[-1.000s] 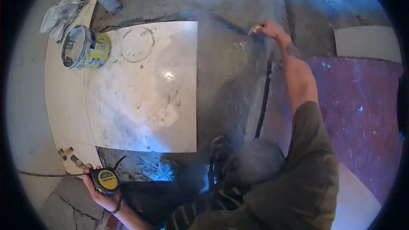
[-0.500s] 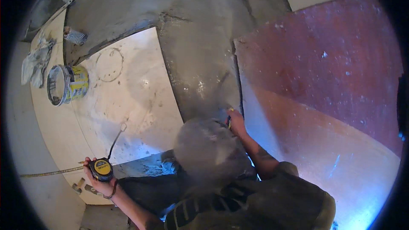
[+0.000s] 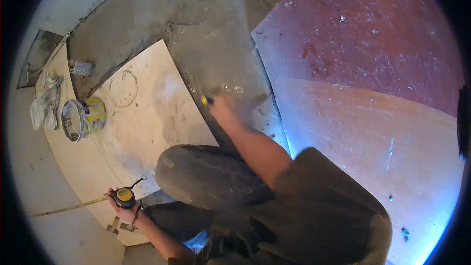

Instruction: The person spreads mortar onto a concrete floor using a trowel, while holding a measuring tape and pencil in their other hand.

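Note:
My left hand (image 3: 123, 211) is wrapped round a black-and-yellow tape measure (image 3: 124, 196) at the lower left. From near it a yellowish measuring blade (image 3: 68, 208) runs off to the left, and a dark strap with a metal loop sticks out above the case. Farther forward, my right hand (image 3: 223, 108) is closed on a small yellow-and-dark tool (image 3: 207, 100); motion blur hides its exact kind. That hand is over the wet grey floor (image 3: 206, 68), close to the right edge of a pale stained board (image 3: 147, 88). My bent knee (image 3: 196, 174) is between my two arms.
On the pale boards at left lies a tipped yellow-and-white bucket (image 3: 83, 118), near a crumpled plastic bag (image 3: 46, 103) and a striped item (image 3: 83, 68). A hammer (image 3: 114, 225) lies below my left hand. A large red-and-tan panel (image 3: 363, 59) covers the right side.
My right hand has moved left with the small tool, from near the right panel's edge toward the pale board. My knee has shifted left and the view has turned. The tape measure stays held.

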Tool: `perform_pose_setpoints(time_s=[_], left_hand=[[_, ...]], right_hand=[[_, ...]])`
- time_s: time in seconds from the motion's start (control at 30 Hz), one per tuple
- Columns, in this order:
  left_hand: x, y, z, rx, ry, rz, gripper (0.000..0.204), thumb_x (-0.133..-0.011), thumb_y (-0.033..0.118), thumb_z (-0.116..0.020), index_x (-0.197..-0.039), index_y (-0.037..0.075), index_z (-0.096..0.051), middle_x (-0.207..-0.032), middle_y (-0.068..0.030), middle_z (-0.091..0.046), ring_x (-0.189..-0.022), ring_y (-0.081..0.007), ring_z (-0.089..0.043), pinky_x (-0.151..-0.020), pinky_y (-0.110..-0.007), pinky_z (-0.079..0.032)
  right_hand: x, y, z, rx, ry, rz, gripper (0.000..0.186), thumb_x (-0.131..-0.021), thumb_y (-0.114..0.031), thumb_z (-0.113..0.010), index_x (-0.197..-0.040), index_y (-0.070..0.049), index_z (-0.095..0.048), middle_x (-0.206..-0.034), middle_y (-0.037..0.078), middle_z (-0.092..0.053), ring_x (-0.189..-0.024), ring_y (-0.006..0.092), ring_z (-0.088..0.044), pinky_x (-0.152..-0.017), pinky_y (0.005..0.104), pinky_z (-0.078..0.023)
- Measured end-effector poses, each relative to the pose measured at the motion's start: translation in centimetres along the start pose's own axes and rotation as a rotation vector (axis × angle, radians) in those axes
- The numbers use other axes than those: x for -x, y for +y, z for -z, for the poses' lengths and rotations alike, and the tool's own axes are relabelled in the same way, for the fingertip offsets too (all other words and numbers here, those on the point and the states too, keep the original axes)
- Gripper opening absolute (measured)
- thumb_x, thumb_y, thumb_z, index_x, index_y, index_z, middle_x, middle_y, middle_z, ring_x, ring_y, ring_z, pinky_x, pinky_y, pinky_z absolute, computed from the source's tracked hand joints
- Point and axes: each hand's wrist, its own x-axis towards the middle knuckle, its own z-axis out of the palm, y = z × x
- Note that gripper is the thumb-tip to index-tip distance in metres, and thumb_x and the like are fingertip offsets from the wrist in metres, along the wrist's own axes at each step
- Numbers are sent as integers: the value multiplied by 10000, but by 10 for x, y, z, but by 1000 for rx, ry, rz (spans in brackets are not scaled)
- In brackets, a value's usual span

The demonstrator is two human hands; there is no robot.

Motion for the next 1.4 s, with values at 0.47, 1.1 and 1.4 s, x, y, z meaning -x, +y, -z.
perform_pose_setpoints(time_s=[0.47, 1.1, 1.4], left_hand=[[41, 20, -40, 138, -218, -57, 246, -977, 233, -428, -1044, 67, -596, -1143, -56, -591, -1008, -210, -558, -881, -372, -477], [38, 14, -83, 98, 117, 59, 335, -934, 242, -433, -1182, 40, -532, -1046, -114, -559, -918, -238, -569, -781, -392, -520], [-50, -11, -78, 409, 59, 90, 190, -932, 226, -490, -985, 61, -567, -1026, -69, -577, -900, -213, -556, -787, -353, -481]], right_hand=[[-102, -46, -1, -89, 90, -258, 311, -888, -318, -515, -1044, -93, -663, -1041, 118, -656, -940, 283, -634, -778, 465, -477], [-280, -71, 120, -242, 71, 323, 173, -826, -255, -634, -899, -98, -626, -842, 74, -632, -768, 227, -637, -614, 413, -489], [-112, 1, 149, 85, 110, 197, 399, -912, -412, -496, -1058, -49, -574, -897, 245, -628, -878, 425, -600, -738, 480, -468]])
